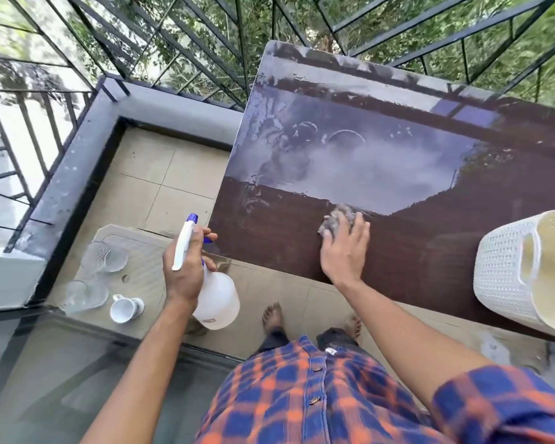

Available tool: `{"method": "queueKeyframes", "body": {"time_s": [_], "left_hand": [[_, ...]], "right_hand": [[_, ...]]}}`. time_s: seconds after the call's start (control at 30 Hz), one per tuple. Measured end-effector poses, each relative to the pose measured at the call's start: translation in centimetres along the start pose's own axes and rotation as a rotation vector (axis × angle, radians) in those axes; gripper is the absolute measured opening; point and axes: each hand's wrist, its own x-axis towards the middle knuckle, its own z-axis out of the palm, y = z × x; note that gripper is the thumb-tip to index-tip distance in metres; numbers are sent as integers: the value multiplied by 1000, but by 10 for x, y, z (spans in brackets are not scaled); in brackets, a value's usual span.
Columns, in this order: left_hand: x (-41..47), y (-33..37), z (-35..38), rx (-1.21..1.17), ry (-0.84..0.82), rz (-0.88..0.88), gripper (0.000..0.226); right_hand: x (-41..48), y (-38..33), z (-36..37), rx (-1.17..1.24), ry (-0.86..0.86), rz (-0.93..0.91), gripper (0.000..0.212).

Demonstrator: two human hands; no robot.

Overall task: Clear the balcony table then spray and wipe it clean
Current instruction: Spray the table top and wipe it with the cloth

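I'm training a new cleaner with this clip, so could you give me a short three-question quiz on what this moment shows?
1. Multiple choice: what does the left hand hold? A) a brush B) the spray bottle C) a bucket
2. True or false: the white basket sits on the table.
3. Fill in: the right hand presses a grey ____ onto the table.
Key: 1 B; 2 true; 3 cloth.
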Motion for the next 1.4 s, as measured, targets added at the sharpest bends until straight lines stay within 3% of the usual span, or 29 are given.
{"method": "queueKeyframes", "body": {"time_s": [0.17, 0.27, 0.37, 0.5, 0.6, 0.67, 0.77, 0.9, 1.03, 1.1, 1.23, 1.4], "left_hand": [[4, -3, -7, 14, 17, 3, 35], [6, -4, -12, 6, 24, 1, 37], [10, -6, -17, 6, 31, -2, 37], [15, -8, -22, 5, 26, -4, 37], [17, -8, -23, 4, 27, 0, 38], [16, -7, -23, -9, 35, 8, 38], [15, -5, -25, -22, 56, 12, 39], [14, -6, -28, -45, 66, 11, 41], [12, -2, -31, -48, 91, 18, 37], [13, -2, -34, -24, 110, 7, 35], [14, -3, -40, -12, 124, 5, 37], [14, -6, -45, -26, 141, 9, 38]], "right_hand": [[-30, -83, 24, -35, -209, -556, 51], [-50, -74, 14, -18, -245, -731, 50], [-56, -20, -7, -68, -241, -699, 50], [-18, 53, -33, -47, -99, -372, 45], [23, 43, -39, -75, 71, -272, 44], [38, 7, -34, -76, 69, -258, 47], [36, -59, -2, -105, -95, -328, 54], [-10, -129, 41, -151, -347, -721, 59], [-49, -121, 29, -111, -419, -917, 60], [-45, -87, 19, -98, -361, -906, 59], [3, -51, 5, -127, -285, -655, 57], [56, -132, 4, -209, -342, -552, 59]]}}
